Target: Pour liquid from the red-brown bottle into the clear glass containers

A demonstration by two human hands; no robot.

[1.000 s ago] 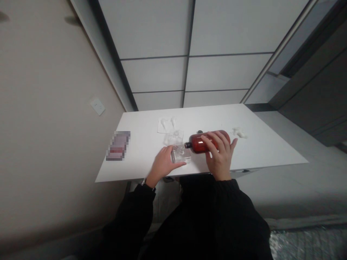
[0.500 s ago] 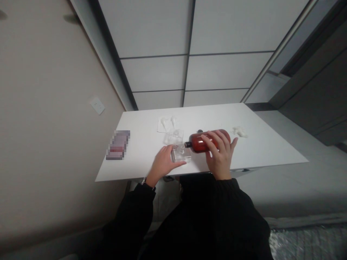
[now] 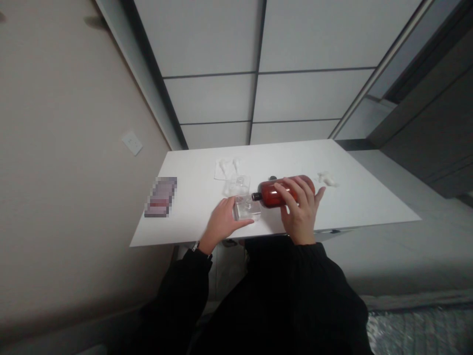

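Observation:
My right hand point(image 3: 301, 212) is wrapped round a red-brown bottle point(image 3: 271, 194), tipped nearly level with its dark neck to the left. That neck is at the upper right of a clear square container point(image 3: 248, 209); whether liquid runs out is too small to tell. My left hand point(image 3: 223, 219) grips this container from its left side, thumb along the near edge. Just behind it stands a second clear container point(image 3: 238, 185). Farther back, two small whitish pump-like pieces point(image 3: 236, 164) lie by a white sheet point(image 3: 220, 170). A dark cap point(image 3: 273, 178) sits behind the bottle.
A crumpled white tissue point(image 3: 327, 179) lies on the right of the white table point(image 3: 362, 199). At the table's left edge is a blurred-out flat object point(image 3: 161, 197). White panels stand behind the table, and a wall with a socket point(image 3: 132, 143) rises on the left.
Both hands, the bottle and the container keep almost the same place. The whole view has shifted very slightly.

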